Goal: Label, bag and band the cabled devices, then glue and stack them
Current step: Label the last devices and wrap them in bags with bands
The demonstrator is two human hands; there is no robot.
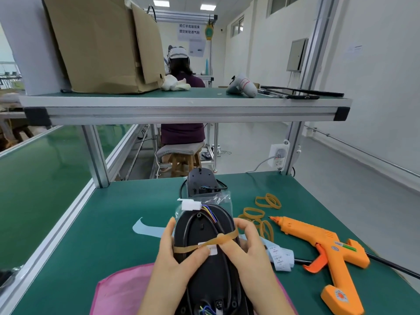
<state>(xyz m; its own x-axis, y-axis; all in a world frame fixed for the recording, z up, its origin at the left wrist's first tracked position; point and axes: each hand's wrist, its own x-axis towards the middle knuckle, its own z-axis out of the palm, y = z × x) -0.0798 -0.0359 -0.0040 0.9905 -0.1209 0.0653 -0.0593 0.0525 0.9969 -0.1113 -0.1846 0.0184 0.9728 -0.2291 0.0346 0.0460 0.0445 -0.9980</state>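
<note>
Tan rubber band (223, 238) across black device (200, 226)

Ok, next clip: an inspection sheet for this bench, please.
Surface: green mat, pink sheet at near edge.
Job's things: device in clear bag, band stretched across it; second device behind; spare bands, labels, glue gun to the right.
Clutter: blue scrap left of device.
Hands: left hand grips device; right hand pinches band.
Cables: cable looped on device; gun cord runs off right.
Surroundings: shelf above with box; person seated beyond.
</note>
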